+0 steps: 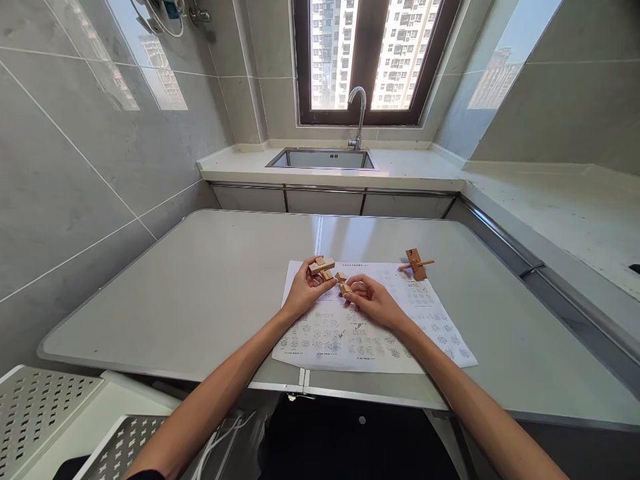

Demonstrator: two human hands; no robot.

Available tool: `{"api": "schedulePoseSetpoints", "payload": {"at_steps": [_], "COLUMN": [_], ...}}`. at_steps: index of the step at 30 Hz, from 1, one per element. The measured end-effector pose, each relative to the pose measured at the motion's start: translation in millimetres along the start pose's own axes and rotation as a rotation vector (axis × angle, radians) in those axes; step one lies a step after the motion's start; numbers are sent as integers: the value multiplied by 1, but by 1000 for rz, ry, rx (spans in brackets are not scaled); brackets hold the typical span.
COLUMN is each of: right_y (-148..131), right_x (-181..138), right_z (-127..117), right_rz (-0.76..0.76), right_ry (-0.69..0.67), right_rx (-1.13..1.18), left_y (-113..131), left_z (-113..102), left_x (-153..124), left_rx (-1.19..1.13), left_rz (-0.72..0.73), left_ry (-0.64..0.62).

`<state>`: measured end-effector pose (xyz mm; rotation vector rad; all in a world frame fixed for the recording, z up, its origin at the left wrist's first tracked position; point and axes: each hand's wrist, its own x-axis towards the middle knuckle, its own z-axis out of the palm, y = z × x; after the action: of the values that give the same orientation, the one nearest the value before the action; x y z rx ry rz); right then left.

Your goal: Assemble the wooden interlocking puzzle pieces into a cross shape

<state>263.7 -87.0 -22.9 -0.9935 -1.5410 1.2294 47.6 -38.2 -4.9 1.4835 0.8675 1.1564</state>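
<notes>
My left hand (304,289) grips a small cluster of notched wooden puzzle bars (321,267), held just above a printed instruction sheet (380,333). My right hand (371,297) pinches another short wooden piece (343,283) close beside the cluster; the two almost touch. A separate crossed pair of wooden bars (416,264) lies on the grey table (200,293) at the sheet's far right corner, apart from both hands.
A sink (323,159) with a curved tap (358,115) sits under the window on the far counter. A long counter (565,207) runs along the right. Tiled wall stands on the left. Perforated white shelves (50,407) are below the table's near left edge.
</notes>
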Motion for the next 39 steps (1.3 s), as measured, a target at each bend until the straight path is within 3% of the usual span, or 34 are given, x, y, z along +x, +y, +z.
{"api": "schedulePoseSetpoints", "payload": {"at_steps": [9,28,39], "right_y": [-9,-7,-5], "right_x": [1,0,0], "right_z": [-8,-8,-10], "right_rz": [131,171,197], "right_ry": [31,-14,-34], "right_rx": [255,388,366], "left_y": [10,11,12], "left_z": [4,4,3], "left_x": [-11,-15,-15], "left_rx": [343,475,501], "left_rz": [158,278,311], "left_ry": [-163,-293,-280]}}
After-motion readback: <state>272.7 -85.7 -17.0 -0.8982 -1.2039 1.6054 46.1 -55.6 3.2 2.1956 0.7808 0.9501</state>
